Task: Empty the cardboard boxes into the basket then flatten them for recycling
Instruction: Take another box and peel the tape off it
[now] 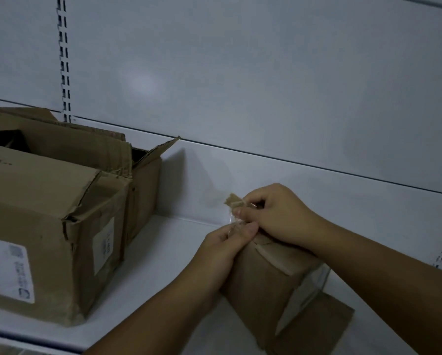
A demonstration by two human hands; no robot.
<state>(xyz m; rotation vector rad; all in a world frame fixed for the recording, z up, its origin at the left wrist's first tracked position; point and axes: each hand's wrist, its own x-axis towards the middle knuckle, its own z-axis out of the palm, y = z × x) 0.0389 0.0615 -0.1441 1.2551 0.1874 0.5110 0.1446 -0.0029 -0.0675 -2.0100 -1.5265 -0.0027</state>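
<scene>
Head view: one cam, looking fwd and down onto a white shelf (163,252) w/ a white back panel (266,73).
Small box (263,278): lower right on the shelf, tilted, top corner up toward the hands; one flap lies flat on the shelf at its right.
Clear tape (230,221): thin strip stretched between the two hands, a torn scrap of cardboard (232,200) stuck at its upper end.
Left hand (225,249): fingers closed narrow, pinching the lower end of the tape at the box's top corner, palm braced against the box side.
Right hand (273,213): pinched tight on the upper end of the tape and the scrap, just above the left.
Step, as judged: stripping tape so the seam opens and the box can fold flat.
Doing it well: pull low along the seam, not straight up; keep the left hand pressing the box down so the card doesn't tear further.
Large boxes (48,213): two, left side, flaps open; well apart from the hands.
Basket: not in view.
Edges: shelf front lip runs lower left; the small box sits near it, could slip off if tugged toward the body.
Open room: bare shelf between the large boxes and the small box, enough by the look to lay the box flat.
</scene>
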